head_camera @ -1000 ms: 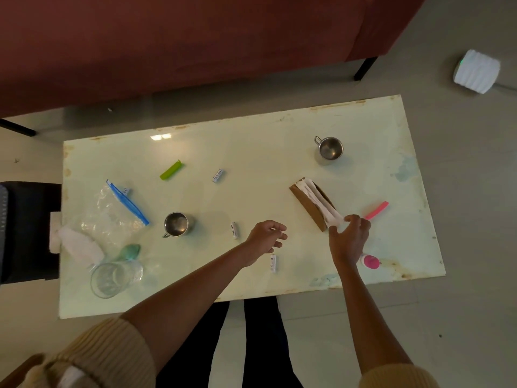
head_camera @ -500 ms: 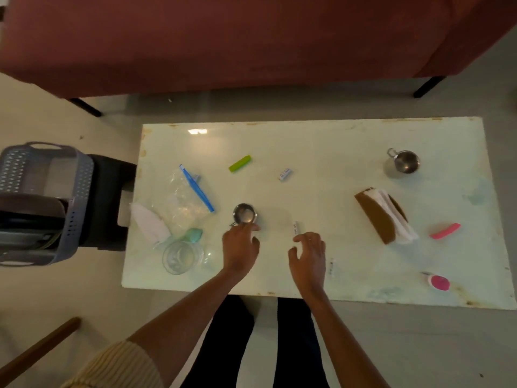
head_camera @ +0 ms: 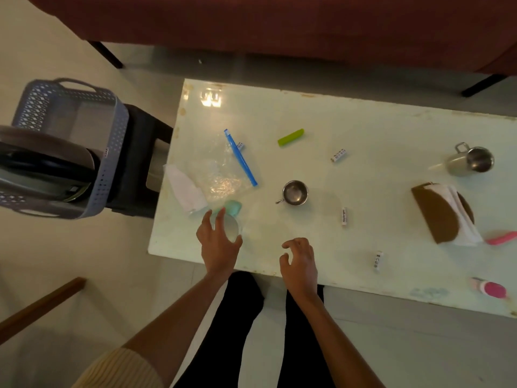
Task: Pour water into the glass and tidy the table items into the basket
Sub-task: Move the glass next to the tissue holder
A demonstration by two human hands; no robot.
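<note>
Fingers (head_camera: 222,219) of the left hand (head_camera: 219,243) spread around the clear glass (head_camera: 232,226) near the worktop's (head_camera: 391,130) near-left corner, touching its rim and side but not visibly closed on it, the forearm angling in from the lower left with a cream sleeve (head_camera: 123,368) pushed up. The right hand (head_camera: 300,261) hovers over the near edge, palm down, fingers curled loosely and holding nothing. The grey perforated basket (head_camera: 112,152) sits on a black stool off the left edge, while a small steel cup (head_camera: 295,192) stands mid-worktop and a second steel cup (head_camera: 472,161) lies toward the far-right side.
</note>
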